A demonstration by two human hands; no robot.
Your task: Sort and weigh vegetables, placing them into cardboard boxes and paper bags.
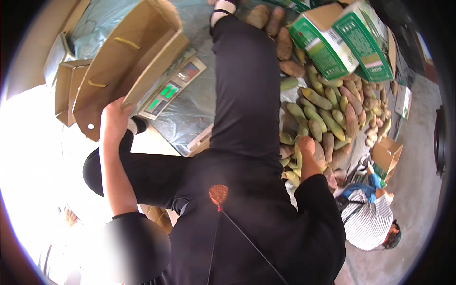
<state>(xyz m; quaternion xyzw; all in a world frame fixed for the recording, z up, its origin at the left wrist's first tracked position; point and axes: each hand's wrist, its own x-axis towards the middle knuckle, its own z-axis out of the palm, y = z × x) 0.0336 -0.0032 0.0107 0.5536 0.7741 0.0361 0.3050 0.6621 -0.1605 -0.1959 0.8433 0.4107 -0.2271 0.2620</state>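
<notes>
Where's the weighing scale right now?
Head view, upper left of centre: the scale lies on the plastic sheet, just right of the open cardboard box gripped by the left hand and left of the person's dark-trousered leg.

There is 1 view only, from a fisheye camera worn on the person's head, so no second view shares any of the scene. It looks steeply down over the dark-clothed torso and legs, very near the body, and the picture bends and darkens toward its round rim. The cardboard box (124, 57) sits toward 10 o'clock with the weighing scale (173, 89) beside it, the pile of corn cobs and sweet potatoes (327, 114) toward 2 o'clock, another person (368, 221) at 4 o'clock.
</notes>
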